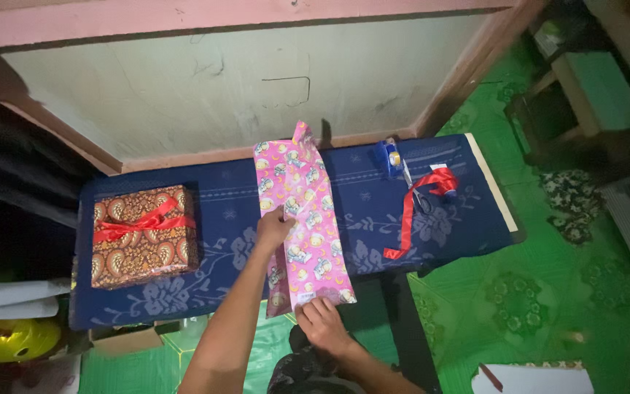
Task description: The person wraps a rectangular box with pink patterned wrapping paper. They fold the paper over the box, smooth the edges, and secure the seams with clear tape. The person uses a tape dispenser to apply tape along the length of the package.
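A person's left hand grips the left edge of a pink patterned wrapping sheet lying across the blue-clothed surface; the right hand pinches its near corner, apparently folding it. A ribboned gift box sits left; scissors, red ribbon and tape right.

A low desk covered with a dark blue floral cloth stands on green patterned flooring, its far edge against a pale wall. At the left lies a box wrapped in brown paisley paper and tied with a red ribbon. In the middle, a long sheet of pink cartoon-print wrapping paper runs from the far edge out past the near edge. Toward the far right sit a blue tape dispenser, scissors, and a loose red ribbon trailing nearward.
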